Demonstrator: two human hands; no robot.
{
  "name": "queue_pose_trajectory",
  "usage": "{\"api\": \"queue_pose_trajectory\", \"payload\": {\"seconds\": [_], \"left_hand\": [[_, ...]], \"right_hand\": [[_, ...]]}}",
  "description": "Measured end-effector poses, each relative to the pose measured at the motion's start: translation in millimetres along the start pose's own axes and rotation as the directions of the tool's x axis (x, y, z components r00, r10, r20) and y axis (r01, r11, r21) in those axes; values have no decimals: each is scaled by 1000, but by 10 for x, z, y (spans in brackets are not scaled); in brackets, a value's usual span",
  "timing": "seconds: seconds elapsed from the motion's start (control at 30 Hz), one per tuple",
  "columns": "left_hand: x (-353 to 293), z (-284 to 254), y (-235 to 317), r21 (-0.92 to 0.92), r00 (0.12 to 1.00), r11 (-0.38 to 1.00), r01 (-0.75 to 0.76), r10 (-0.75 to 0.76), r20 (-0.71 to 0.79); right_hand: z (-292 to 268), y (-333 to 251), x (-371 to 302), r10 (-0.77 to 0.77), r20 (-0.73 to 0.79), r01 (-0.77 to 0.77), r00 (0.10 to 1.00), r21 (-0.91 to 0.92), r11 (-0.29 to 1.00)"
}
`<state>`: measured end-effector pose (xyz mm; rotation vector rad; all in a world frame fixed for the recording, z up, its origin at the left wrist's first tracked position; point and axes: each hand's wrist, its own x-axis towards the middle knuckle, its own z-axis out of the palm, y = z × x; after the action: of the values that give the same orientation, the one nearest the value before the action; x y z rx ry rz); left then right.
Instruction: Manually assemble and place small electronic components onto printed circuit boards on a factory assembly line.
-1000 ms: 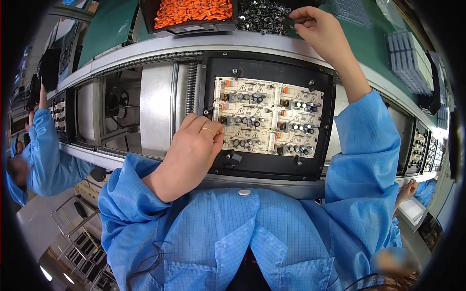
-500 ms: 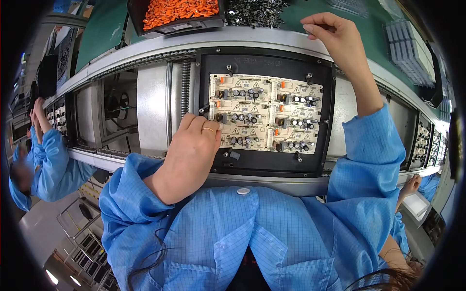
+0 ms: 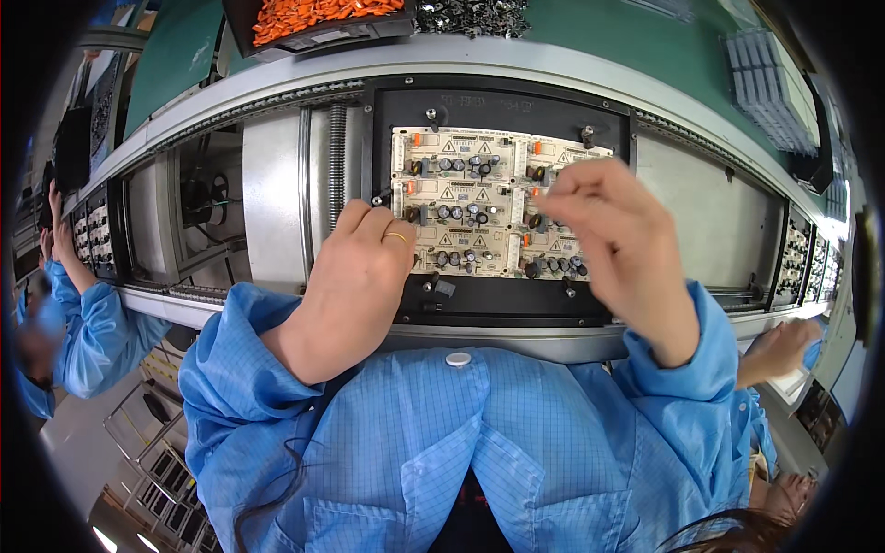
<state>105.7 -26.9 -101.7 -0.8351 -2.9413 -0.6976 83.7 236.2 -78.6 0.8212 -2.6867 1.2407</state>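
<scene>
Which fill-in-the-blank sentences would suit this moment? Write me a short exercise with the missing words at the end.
1. The cream rectangular circuit-board panel lies on a flat rectangular plate coloured ____.
2. The person's bare left hand wears a gold-coloured ____ on one finger.
3. The pile of small dark shiny parts is to the ____ of the black open bin.
4. The sleeve above the person's bare right hand is coloured ____.

Missing words: black; ring; right; blue.

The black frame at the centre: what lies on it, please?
On the black frame lies a cream circuit-board panel with capacitors and small orange parts. The right hand hides some of its right side, the left hand part of its left edge; the surface beneath is covered.
</scene>
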Motion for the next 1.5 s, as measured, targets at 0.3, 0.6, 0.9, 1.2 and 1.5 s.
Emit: {"api": "queue_pose_trajectory", "payload": {"seconds": [0.3, 0.6, 0.9, 1.2, 1.5], "left_hand": [[-66, -48, -48, -118, 996, 991, 68, -73, -41], [-342, -20, 40, -210, 995, 976, 63, -79, -66], [-488, 91, 55, -298, 997, 951, 80, -71, 40], [-530, 190, 94, -307, 990, 941, 141, -126, 69], [-530, 180, 116, -290, 987, 944, 156, -140, 78]], "right_hand": [[385, -149, -77, -77, 63, 92, 995, -299, 950], [507, -218, -18, -144, 121, 186, 982, -509, 840], [548, -343, -36, -127, 62, 141, 990, -495, 858], [926, -477, -267, -118, 81, 139, 990, -328, 935], [1018, -506, -454, 12, -55, -19, 998, -137, 990]]}}
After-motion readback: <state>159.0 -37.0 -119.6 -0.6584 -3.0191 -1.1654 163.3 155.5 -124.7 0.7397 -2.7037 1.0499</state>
